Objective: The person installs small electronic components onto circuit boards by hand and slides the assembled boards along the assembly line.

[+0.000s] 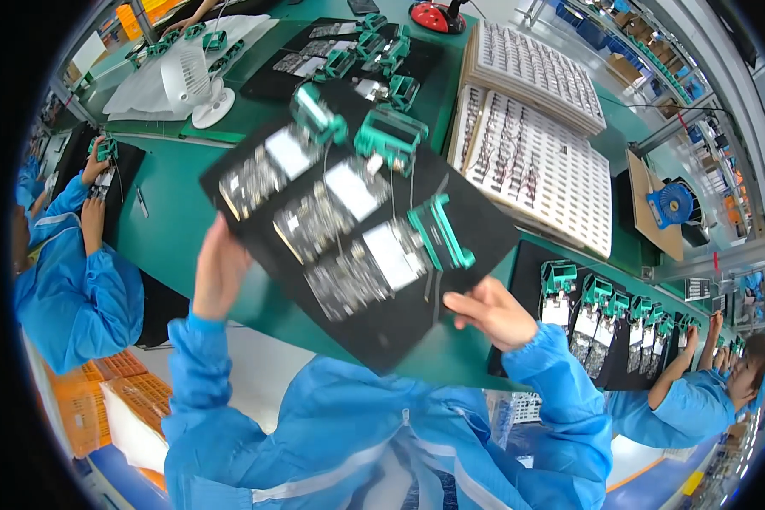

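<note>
- Head view: a black sheet is held at the centre of the clock face, over the green surface, with one corner pointed toward 6 o'clock.
- Three circuit boards with white panels are carried side by side on the sheet; some blur is noted.
- Three green frames are seen along the sheet's far side, from 11 to 2 o'clock, with thin wires by the boards.
- Left hand: placed at the sheet's edge, at 9 o'clock; fingers are partly hidden, and whether the edge is pinched cannot be told.
- Right hand: the sheet's edge is pinched between thumb and fingers, at 4 o'clock.
- White trays filled with rows of small parts are stacked at 2 o'clock.
- Further green frames and boards are laid out on a black mat at 12 o'clock; a similar row is found at 4 o'clock.
- A white fan is stood at 10 to 11 o'clock; a blue fan is noted toward 3 o'clock.
- Co-workers in blue are seated at 9 o'clock and 4 o'clock.
- Orange crates are located at 8 o'clock.
</note>
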The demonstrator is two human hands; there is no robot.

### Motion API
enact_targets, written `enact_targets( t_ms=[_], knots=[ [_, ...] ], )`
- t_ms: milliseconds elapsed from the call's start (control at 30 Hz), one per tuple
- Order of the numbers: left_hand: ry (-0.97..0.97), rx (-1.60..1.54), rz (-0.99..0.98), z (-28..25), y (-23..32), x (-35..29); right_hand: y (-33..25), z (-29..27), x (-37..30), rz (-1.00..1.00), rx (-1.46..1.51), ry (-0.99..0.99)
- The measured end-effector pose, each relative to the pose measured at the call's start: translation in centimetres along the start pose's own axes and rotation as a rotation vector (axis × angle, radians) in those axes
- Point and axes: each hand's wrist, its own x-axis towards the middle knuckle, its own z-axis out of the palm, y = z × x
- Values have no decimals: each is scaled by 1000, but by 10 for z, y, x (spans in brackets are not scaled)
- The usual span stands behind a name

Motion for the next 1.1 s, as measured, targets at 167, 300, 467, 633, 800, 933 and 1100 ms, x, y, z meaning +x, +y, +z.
enact_targets(
  t_ms=[167, 300, 467, 633, 800, 933, 1100],
  knots=[
    [50, 266, -374, -17, -47, -118, 38, -48, -34, 186, -325, 91],
    [-146, 506, -775, 20, -38, -115, 45, -60, -26, -21, -694, 411],
    [-442, 1163, -237, 26, -19, -78, 16, -39, -18, -537, -1375, 779],
    [-458, 1460, 491, 52, -30, 14, -17, 7, 53, -888, -1298, 453],
    [-636, 1362, -18, 42, -26, 71, -24, -10, 144, -618, -1220, 30],
    [-645, 976, -254, 13, -37, 99, -42, -21, 159, -361, -811, -259],
    [-593, 1384, 259, 42, -59, 108, -23, -26, 173, -607, -1193, -70]
  ],
)
